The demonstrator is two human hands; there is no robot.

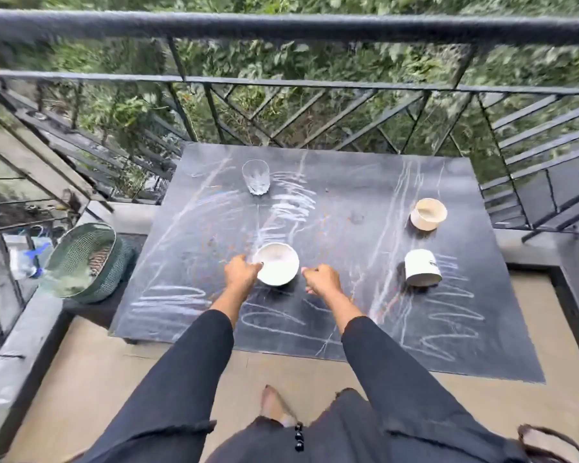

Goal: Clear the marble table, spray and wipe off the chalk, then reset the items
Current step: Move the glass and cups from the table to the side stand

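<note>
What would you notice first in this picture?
White chalk scribbles cover the dark marble table. Near the front, the left hand grips the rim of a white bowl, with the right hand curled beside it. A clear glass stands far left.

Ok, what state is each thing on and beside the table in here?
marble table: covered in chalk scribbles, not yet wiped.
glass: upright, looks empty.
white bowl: upright on the table, rim gripped by the left hand.
right hand: fingers curled, holding nothing, beside the bowl.
beige cup: upright, open.
white cup: on the table; which way up unclear.
green mesh basket: off the table's left edge, tilted.
</note>
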